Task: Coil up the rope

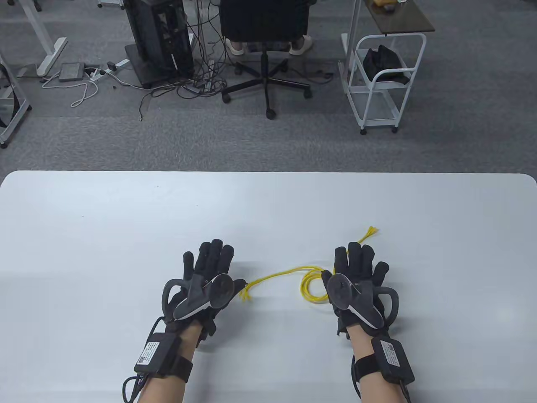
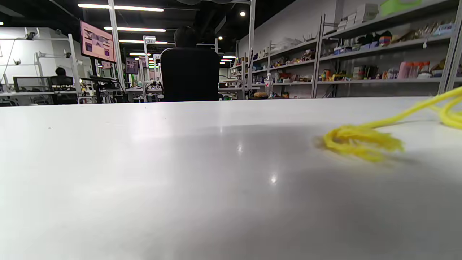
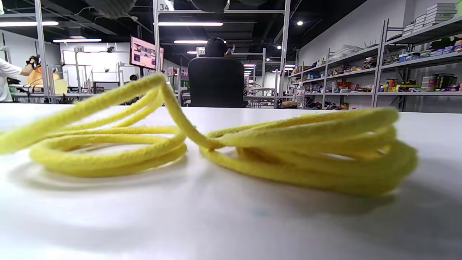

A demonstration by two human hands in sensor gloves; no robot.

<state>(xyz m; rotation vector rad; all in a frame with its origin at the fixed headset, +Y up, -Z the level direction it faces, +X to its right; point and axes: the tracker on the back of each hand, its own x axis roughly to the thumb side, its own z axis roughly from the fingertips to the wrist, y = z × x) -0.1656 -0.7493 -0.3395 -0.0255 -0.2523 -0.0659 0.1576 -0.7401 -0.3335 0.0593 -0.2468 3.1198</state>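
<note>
Yellow rope (image 1: 308, 282) partly looped on white table (image 1: 126, 235).
Fuzzy braided cord, frayed ends, loops under flat right hand (image 1: 356, 281); left hand (image 1: 205, 279) flat, fingers spread, holding nothing. Wrist labels unreadable; "34" on rack post (image 3: 156, 36).

Table view high up, looking down the white table (image 1: 268, 210) toward the office floor, both wrist views skimming its surface — close, facing forward — sharing the yellow rope (image 3: 223, 144).

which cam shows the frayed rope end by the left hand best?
Left wrist view: the frayed end lies close and unobstructed. Table view shows it small beside the left hand. Right wrist view shows only rope loops.
</note>
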